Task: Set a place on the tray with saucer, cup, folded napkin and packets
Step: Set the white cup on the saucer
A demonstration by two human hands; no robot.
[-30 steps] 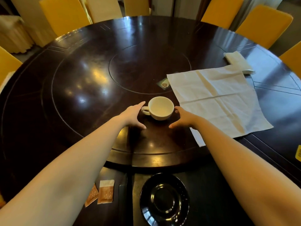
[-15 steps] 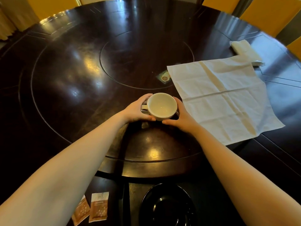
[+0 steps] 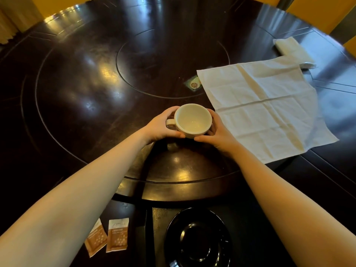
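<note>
A white cup (image 3: 192, 120) with its handle pointing left is held between both hands just above the dark turntable. My left hand (image 3: 161, 126) wraps the handle side and my right hand (image 3: 215, 132) cups the right side. A black saucer (image 3: 198, 239) lies near me at the bottom, on what looks like a dark tray (image 3: 158, 216). Two brown-and-white packets (image 3: 107, 237) lie left of the saucer. A large white napkin (image 3: 264, 106) lies unfolded to the right of the cup.
The round dark table (image 3: 77, 93) has a raised turntable in its middle. A folded white cloth (image 3: 292, 51) lies at the far right, and a small card (image 3: 194, 84) sits by the napkin's corner. Yellow chairs (image 3: 317, 12) ring the table.
Both hands, open beside the cup a second ago, have closed around it. The cup looks slightly raised and nearer to me. The view has tilted downward.
</note>
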